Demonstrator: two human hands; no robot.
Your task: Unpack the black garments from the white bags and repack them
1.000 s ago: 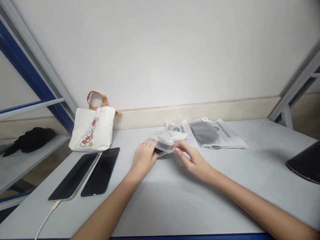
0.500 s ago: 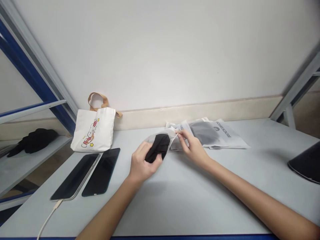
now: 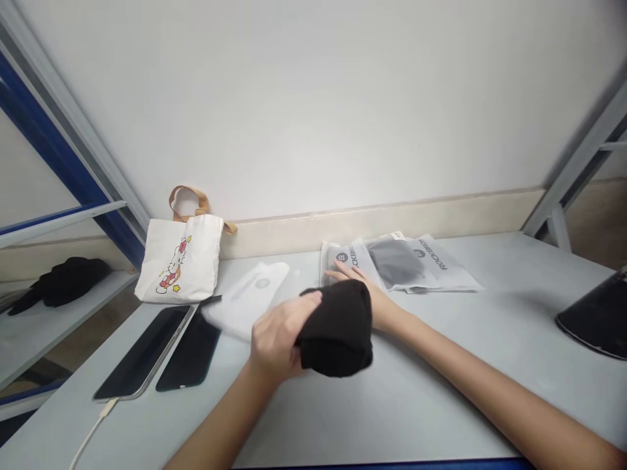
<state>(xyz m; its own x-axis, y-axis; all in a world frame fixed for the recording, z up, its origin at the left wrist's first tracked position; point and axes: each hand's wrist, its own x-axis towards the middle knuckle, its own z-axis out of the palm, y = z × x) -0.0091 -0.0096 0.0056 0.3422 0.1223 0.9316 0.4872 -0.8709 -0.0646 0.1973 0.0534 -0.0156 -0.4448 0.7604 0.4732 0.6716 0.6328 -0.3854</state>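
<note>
We find a folded black cloth (image 3: 337, 329) now out of its pouch, held just above a pale grey table (image 3: 441, 391). Our left hand (image 3: 277, 343) closes on the cloth's near side, fingers pressed against it. Our right hand (image 3: 355, 281) sits behind the cloth, fingers spread toward a printed plastic pouch (image 3: 343, 264); we cannot tell whether it grips. A flat, empty-looking frosted pouch (image 3: 247, 297) lies beside the cloth, near two black smartphones (image 3: 142, 352).
</note>
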